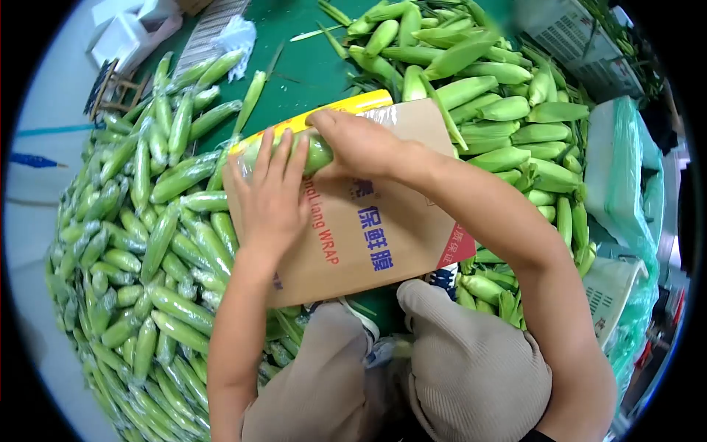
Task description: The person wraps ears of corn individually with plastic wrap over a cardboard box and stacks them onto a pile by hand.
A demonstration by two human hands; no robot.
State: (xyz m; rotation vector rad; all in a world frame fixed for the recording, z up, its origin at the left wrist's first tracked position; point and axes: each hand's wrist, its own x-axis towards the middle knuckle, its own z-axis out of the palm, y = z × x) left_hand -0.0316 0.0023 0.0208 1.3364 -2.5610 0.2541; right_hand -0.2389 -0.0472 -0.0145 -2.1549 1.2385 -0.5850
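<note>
Corn under both hands, near box edge

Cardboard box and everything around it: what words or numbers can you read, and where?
"ngLiang WRAP", red, on the cardboard box; its start is unclear.
"保鲜膜", blue, on the same box; the character above is partly covered.
"质保证", on its red corner.
Too small or blurred: print on the yellow strip and white crate.

Both bare forearms reaching forward, left hand flat and palm down, its fingers extended and slightly spread, right forearm sweeping in from the side (elbow bent wide), right hand curled close beside the left, thumb and fingers bent inward.
</note>
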